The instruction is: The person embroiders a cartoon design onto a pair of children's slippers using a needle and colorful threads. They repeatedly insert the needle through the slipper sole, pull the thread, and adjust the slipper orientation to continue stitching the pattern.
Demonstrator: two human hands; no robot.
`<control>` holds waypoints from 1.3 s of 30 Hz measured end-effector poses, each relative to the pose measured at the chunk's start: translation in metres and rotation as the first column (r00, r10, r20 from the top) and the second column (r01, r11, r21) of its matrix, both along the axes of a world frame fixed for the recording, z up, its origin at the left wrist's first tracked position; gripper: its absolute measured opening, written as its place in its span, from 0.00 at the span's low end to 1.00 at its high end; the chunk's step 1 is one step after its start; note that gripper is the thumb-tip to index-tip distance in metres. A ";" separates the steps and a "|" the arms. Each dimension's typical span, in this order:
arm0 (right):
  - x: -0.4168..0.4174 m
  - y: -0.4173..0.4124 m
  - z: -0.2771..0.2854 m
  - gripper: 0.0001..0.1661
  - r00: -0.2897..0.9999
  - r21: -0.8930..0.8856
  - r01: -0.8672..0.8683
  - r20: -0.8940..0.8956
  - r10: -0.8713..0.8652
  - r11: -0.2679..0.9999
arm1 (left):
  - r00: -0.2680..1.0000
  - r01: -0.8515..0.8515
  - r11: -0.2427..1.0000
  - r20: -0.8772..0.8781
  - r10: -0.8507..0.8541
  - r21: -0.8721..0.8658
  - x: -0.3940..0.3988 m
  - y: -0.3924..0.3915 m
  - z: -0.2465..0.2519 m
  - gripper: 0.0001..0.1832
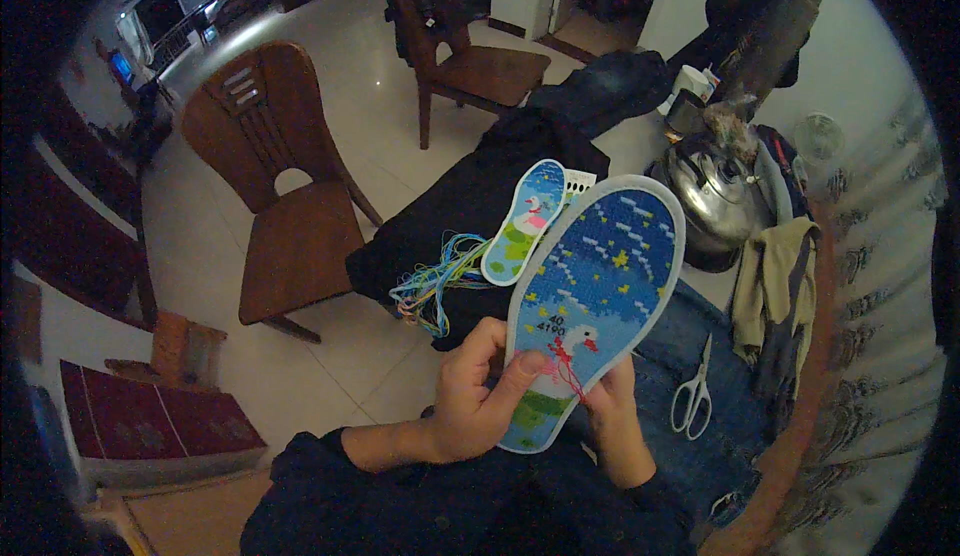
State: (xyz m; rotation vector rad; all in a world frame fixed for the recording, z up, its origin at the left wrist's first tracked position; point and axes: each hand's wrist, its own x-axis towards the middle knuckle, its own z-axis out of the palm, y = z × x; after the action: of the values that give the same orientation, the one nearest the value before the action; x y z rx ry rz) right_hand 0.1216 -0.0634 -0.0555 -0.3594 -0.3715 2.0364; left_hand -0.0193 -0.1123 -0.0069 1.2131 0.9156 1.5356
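Note:
My left hand (480, 395) grips the lower part of a cross-stitch insole (600, 256), its thumb lying across the printed face. The insole has a pale border, a blue sky with yellow and white marks, and a white bird with a red scarf. Red thread (568, 372) runs from the scarf to the right edge, where the fingertips of my right hand (613, 413) close on it. Part of that hand is hidden behind the insole. Beyond lies a smaller insole-shaped pattern (525, 222) beside a bundle of coloured embroidery threads (442, 282). White-handled scissors (694, 398) rest at the right.
Black cloth (450, 203) lies under the threads, and blue denim (660, 361) under the scissors. A metal pot (716, 200) stands at the right near a tan cloth (776, 278). Wooden chairs stand on the tiled floor, the nearer chair (292, 233) to the left.

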 end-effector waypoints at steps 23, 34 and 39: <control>0.056 0.026 -0.069 0.09 0.997 -0.187 0.079 0.025 -0.075 0.979 | 0.998 0.005 0.998 0.056 -0.002 -0.055 -0.004 0.001 -0.003 0.09; 0.223 0.042 -0.170 0.03 0.665 -0.153 0.743 0.066 -0.744 0.651 | 1.000 0.024 0.998 0.018 -0.023 -0.056 -0.014 0.001 0.006 0.08; 0.215 0.041 -0.152 0.01 0.578 -0.008 0.813 0.127 -0.806 0.582 | 0.997 0.046 0.995 0.065 -0.041 -0.083 -0.010 0.000 -0.001 0.08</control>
State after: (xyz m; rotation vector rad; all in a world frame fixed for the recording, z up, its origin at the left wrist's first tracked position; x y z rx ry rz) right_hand 0.3368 -0.0222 -0.2079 -0.5643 -0.1455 1.1033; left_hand -0.0288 -0.1124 -0.0077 1.1114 0.8983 1.4773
